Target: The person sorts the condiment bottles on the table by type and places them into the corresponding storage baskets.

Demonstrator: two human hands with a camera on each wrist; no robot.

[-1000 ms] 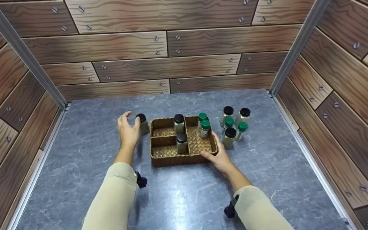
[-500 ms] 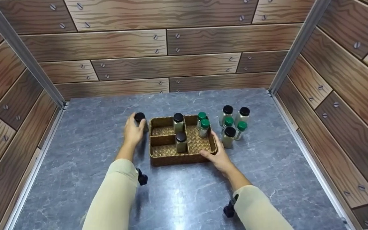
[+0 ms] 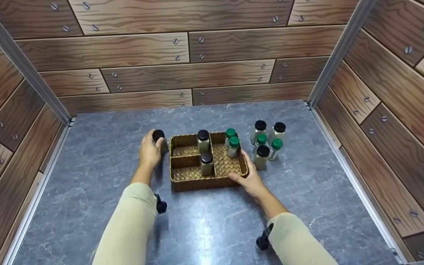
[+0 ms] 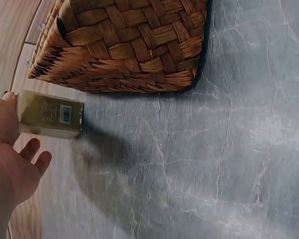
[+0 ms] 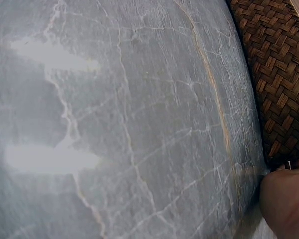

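My left hand [image 3: 149, 151] grips a spice jar [image 3: 163, 145] with a black lid, left of a woven basket [image 3: 204, 183]. In the left wrist view the jar [image 4: 51, 114] shows a greenish-brown fill and a small barcode label; whether its base touches the table I cannot tell. My right hand [image 3: 250, 181] holds the basket's right front corner, thumb over the front rim and fingers along the right side. One black-lidded jar [image 3: 203, 141] stands in the back left compartment, another [image 3: 207, 165] in the front left. Two green-lidded jars [image 3: 233, 148] stand in the right compartment.
Several jars with black and green lids [image 3: 261, 157] stand close together on the table right of the basket. Wood-patterned walls [image 3: 190, 79] enclose the grey marbled table [image 3: 204, 224] at the back and both sides.
My left hand has moved right onto the black-lidded jar and closed its fingers round it. My right hand has stayed on the basket's corner. The head view has shifted slightly.
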